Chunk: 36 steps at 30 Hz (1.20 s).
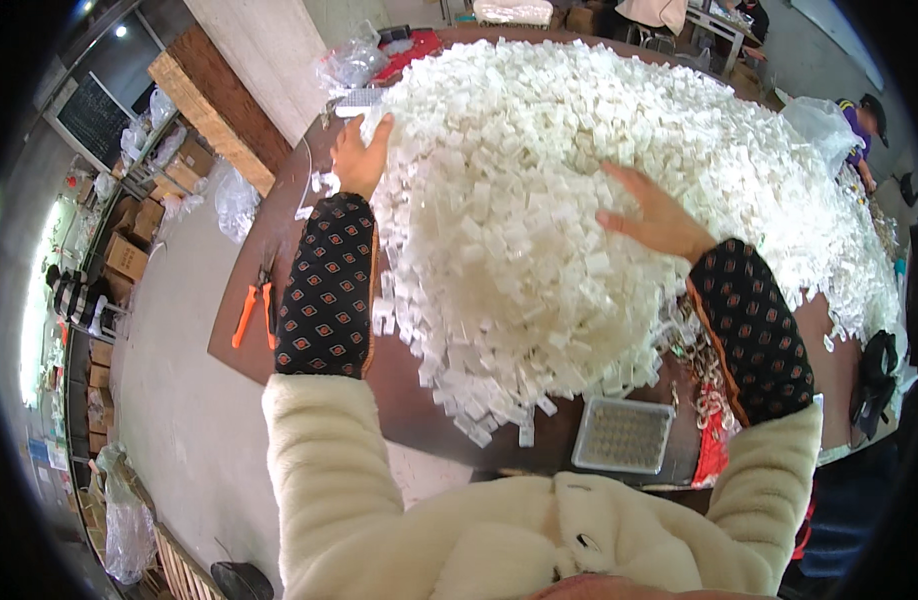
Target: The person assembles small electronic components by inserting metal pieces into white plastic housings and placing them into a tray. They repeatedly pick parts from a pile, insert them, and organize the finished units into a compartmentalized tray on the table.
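Observation:
A large heap of small translucent white plastic pieces (519,220) covers most of the brown table. My left hand (361,158) is at the heap's left edge, fingers apart, with nothing seen in it. Over the right part of the heap, my right hand (654,213) has its thumb and fingers spread and holds nothing; whether it touches the pieces I cannot tell. Patterned black sleeve covers are on both my forearms. Close to my body, a clear rectangular tray (625,437) with rows of small compartments lies at the table's front edge.
Orange-handled pliers (251,305) lie left of my left forearm. Red netting with metal rings (714,420) is beside the tray. A plastic bag (351,65) sits at the far left of the table (249,345). Another person (863,130) is at the far right. Cardboard boxes (125,257) fill shelves at left.

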Tool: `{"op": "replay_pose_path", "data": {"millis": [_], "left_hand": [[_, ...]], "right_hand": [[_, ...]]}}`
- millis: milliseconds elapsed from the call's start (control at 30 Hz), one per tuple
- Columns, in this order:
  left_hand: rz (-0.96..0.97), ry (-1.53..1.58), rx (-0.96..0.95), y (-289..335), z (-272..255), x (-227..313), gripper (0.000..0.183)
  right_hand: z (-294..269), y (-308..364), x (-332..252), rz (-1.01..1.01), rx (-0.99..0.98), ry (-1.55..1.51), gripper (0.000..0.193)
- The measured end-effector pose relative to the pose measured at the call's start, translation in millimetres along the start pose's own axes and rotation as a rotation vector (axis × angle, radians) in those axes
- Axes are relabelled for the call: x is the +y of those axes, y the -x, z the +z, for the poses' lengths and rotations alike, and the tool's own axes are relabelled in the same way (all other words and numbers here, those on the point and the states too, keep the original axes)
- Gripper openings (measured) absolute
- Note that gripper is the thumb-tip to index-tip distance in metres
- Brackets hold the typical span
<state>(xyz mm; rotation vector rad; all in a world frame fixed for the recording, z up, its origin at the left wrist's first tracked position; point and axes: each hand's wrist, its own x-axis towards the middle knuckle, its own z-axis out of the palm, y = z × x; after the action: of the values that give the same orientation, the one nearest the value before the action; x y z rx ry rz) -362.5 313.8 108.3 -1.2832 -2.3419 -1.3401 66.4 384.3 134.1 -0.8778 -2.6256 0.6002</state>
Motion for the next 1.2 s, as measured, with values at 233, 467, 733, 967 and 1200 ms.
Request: {"op": "replay_pose_path", "data": {"millis": [233, 467, 733, 967, 1200], "left_hand": [[-0.156, 0.264, -0.311, -83, 76, -63, 0.098], [-0.182, 0.477, -0.520, -33, 85, -12, 0.077], [0.095, 0.515, -0.619, 54, 54, 103, 0.074], [0.152, 0.751, -0.334, 22, 33, 84, 0.044], [-0.278, -0.379, 0.081, 4, 8, -126, 0.082]], "right_hand": [[20, 4, 6, 0.098, -0.109, -0.053, 0.085], [28, 1, -3, 0.146, -0.097, -0.281, 0.074], [38, 1, 4, 0.194, -0.054, -0.375, 0.067], [44, 0, 17, 0.276, -0.068, -0.299, 0.068], [41, -8, 14, 0.296, -0.138, -0.210, 0.073]]}}
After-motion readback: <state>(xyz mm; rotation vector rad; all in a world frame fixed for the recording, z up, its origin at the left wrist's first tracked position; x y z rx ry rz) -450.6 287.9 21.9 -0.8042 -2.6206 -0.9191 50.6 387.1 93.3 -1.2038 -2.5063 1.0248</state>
